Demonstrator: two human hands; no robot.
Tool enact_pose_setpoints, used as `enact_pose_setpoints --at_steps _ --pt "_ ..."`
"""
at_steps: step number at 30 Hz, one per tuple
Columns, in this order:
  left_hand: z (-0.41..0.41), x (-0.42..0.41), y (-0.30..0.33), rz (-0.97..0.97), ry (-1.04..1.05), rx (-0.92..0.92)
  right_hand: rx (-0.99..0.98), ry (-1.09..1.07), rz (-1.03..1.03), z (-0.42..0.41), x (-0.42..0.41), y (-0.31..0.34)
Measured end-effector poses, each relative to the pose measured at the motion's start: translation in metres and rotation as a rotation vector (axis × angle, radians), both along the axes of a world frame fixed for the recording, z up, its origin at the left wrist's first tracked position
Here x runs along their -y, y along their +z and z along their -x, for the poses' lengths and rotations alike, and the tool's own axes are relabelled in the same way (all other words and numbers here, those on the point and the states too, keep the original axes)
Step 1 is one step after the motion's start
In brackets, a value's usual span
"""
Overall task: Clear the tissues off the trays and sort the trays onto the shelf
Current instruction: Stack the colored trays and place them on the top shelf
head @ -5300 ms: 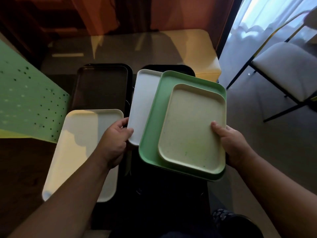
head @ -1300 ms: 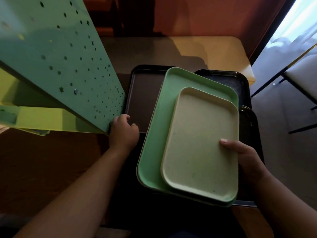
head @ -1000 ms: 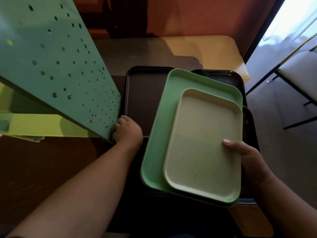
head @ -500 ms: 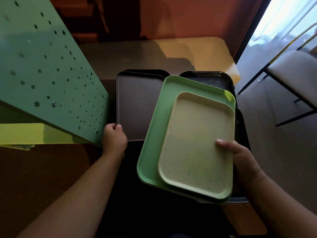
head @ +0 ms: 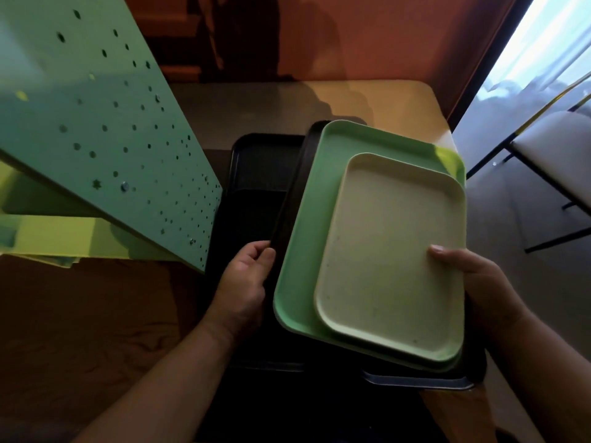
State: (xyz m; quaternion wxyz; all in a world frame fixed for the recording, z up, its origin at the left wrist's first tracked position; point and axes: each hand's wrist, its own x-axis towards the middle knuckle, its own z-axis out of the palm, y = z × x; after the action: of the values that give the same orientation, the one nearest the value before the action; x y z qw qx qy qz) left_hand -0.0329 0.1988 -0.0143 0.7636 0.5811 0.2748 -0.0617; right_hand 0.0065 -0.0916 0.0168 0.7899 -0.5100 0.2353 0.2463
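The left hand [head: 244, 282], off the shelf [head: 105, 135] now, grips a brown tray [head: 292, 199] for stacking under the green tray [head: 315, 225] the right hand [head: 473, 279] holds

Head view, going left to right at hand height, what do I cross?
Perforated green metal shelf panel → left hand on the dark brown tray's edge → green plastic tray → cream tray → right hand.
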Motion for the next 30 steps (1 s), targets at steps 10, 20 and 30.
enact_pose_setpoints --at_steps 10,20,30 --pt "-0.014 0.065 0.008 0.118 -0.429 -0.201 0.195 0.011 0.190 0.012 0.053 -0.011" --pt "-0.045 0.114 -0.001 -0.355 -0.397 0.264 0.558 0.123 0.489 -0.021 0.111 -0.006" --pt "-0.022 0.132 -0.025 -0.537 -0.200 0.302 0.777 0.213 0.592 -0.013 0.114 -0.038"
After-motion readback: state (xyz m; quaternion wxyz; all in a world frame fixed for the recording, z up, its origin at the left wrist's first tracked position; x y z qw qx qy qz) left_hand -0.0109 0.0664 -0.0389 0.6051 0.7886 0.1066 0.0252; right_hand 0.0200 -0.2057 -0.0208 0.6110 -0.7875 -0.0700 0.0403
